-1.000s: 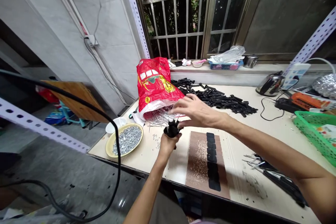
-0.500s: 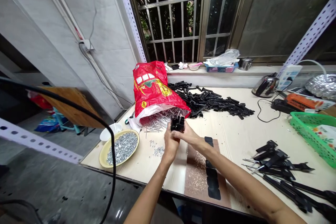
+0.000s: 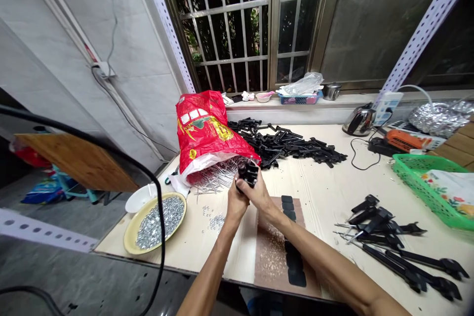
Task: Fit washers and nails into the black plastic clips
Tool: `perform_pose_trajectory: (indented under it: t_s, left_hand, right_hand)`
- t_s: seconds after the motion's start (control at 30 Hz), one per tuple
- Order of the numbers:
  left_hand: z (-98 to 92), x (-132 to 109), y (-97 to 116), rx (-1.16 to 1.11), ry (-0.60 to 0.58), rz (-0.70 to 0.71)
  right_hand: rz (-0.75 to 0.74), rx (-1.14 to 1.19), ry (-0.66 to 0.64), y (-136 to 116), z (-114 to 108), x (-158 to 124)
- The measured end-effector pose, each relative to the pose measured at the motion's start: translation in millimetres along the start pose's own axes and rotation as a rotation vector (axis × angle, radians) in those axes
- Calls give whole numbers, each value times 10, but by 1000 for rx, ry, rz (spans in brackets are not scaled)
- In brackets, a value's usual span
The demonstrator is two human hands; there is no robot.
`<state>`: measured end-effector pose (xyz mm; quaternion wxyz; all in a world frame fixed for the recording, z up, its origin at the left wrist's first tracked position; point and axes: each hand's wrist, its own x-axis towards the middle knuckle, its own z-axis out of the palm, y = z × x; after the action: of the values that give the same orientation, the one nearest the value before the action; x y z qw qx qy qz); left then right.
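Both hands are together near the mouth of the red bag [image 3: 207, 128], closed around black plastic parts [image 3: 249, 173]. My left hand [image 3: 237, 203] wraps them from the left and below. My right hand [image 3: 260, 194] grips from the right, its thumb lying across the front. Fingers hide much of the parts, so their full shape does not show. Thin metal rods [image 3: 217, 176] spill from the bag just behind the hands. To the left, small loose metal pieces [image 3: 216, 222] lie scattered on the tabletop.
A yellow bowl [image 3: 128, 237] of small metal pieces stands at the left edge beside a white bowl [image 3: 138, 199]. Black parts form a pile [image 3: 292, 143] behind and a group [image 3: 385, 232] at right. A green basket [image 3: 414, 190] is far right. A black cable [image 3: 162, 227] hangs in front.
The camera view has turned slightly to the right, so the scene sits further left. Both hands still hold the black plastic parts, with the grip slightly shifted.
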<state>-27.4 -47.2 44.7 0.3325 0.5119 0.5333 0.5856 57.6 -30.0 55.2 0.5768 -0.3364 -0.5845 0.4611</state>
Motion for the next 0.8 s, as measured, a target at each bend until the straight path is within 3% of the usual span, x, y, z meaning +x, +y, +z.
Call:
perform_pose_trajectory:
  t_s: [0.17,0.27,0.4,0.57,0.63,0.8]
  left_hand:
    - [22,26,80,-165,-58,-128]
    - [44,66,81,-301,-26,-142]
    - [64,127,0,-136,52,-83]
    - [59,112,-5,101,20,9]
    - [53,105,10,80,8,12]
    - [62,130,-63,-118,49,-142]
  right_hand:
    - [-15,2,34,-20,-39,111]
    - [-39,66,26,-38,-50,185]
    - [0,64,-21,-15,-32,225]
    - [56,62,-82,-13,-62,225]
    - [59,6,-99,-15,-95,218]
    - [109,-112,-186,48,-162,245]
